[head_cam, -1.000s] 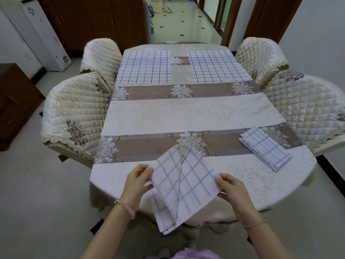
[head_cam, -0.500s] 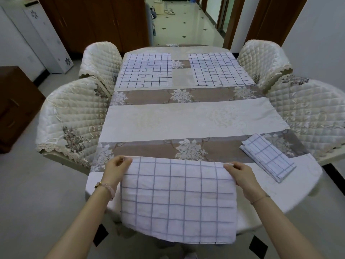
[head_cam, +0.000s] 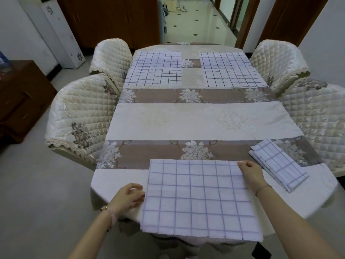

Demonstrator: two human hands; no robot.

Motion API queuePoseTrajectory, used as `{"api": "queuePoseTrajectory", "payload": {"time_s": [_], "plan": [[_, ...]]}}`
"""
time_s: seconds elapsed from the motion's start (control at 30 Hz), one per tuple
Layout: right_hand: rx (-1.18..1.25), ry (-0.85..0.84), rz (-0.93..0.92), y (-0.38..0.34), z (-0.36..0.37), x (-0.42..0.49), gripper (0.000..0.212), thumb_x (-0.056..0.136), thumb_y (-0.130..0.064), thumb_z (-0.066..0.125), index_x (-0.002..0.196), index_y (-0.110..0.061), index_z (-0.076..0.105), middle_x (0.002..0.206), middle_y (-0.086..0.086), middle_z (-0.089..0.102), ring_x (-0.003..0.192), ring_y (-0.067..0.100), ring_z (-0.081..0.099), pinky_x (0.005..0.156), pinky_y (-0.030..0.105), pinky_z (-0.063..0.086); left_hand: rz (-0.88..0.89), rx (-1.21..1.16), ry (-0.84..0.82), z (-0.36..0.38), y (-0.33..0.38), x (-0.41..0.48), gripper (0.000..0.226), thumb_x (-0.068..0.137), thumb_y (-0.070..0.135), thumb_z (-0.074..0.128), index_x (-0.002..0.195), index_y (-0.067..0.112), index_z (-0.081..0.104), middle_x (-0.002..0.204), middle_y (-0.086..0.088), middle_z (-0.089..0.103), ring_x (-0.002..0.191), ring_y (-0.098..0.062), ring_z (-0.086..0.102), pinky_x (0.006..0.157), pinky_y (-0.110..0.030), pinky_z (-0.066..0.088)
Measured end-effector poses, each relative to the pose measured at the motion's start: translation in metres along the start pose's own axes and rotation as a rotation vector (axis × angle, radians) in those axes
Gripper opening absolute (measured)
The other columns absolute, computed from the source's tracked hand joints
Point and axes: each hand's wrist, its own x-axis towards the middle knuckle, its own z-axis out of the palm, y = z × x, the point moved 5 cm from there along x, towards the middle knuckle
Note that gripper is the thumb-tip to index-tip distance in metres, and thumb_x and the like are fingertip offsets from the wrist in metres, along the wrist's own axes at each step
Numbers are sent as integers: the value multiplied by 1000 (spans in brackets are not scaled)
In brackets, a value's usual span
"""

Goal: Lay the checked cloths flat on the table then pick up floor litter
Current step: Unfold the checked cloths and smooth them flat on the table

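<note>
we are looking down at the near checked cloth (head_cam: pixel 199 199), which is lying spread open on the near end of the worktop (head_cam: pixel 186 120), its near edge hanging past the worktop's rim. the right hand (head_cam: pixel 250 172) is pinching the cloth's far right corner, the thumb lying on top and the fingers curling around the hem. the left hand (head_cam: pixel 128 197) is sitting at the cloth's left edge with its fingers curling in toward the hem (we are not managing to tell whether they are gripping it or only touching it). just right of the right hand, a folded checked cloth (head_cam: pixel 278 165) is lying on the worktop at a slant, apart from the spread one. at the far end we are seeing two more cloths lying flat side by side, the far left cloth (head_cam: pixel 155 69) and the far right cloth (head_cam: pixel 231 69), with a strip of worktop showing between them. quilted chairs (head_cam: pixel 82 109) are standing along both sides.
</note>
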Motion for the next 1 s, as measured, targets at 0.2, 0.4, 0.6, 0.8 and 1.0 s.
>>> {"api": "queuePoseTrajectory", "payload": {"time_s": [0.2, 0.4, 0.6, 0.8, 1.0], "plan": [[-2, 21, 17, 4, -1, 2, 28, 94, -18, 52, 110, 3, 62, 110, 20, 62, 94, 28, 53, 91, 42, 44, -3, 106, 16, 10, -29, -29, 14, 84, 2, 62, 97, 7, 59, 92, -14, 70, 80, -23, 64, 60, -29, 51], [-270, 104, -80, -9, -2, -12, 51, 92, -19, 55, 137, -1, 40, 140, 20, 45, 128, 35, 43, 105, 46, 36, 76, 189, 61, 25, -23, -41, 10, 80, -1, 63, 86, 7, 61, 77, -9, 70, 73, -20, 64, 59, -25, 53], [-295, -6, -394, -42, 38, -107, 33, 89, -13, 60, 121, -9, 56, 121, 9, 59, 113, 27, 54, 96, 40, 44, 20, -15, 11, 28, -39, -52, 10, 85, 3, 60, 94, 8, 63, 79, -1, 72, 70, -12, 65, 59, -21, 52], [-402, -494, -413, -17, 122, -207, 32, 87, -27, 61, 119, -25, 57, 117, -13, 55, 114, 5, 50, 99, 21, 39, -38, -94, -3, 31, -65, -69, 9, 88, 7, 59, 84, 8, 66, 75, -4, 69, 70, -13, 63, 68, -27, 49], [-423, -577, -432, -6, 149, -236, 39, 83, -43, 62, 119, -34, 53, 108, -25, 49, 111, -2, 50, 91, 12, 38, 19, -182, 15, 47, -58, -78, 19, 86, 5, 62, 69, 7, 52, 68, -13, 60, 57, -14, 65, 50, -19, 49]]}}
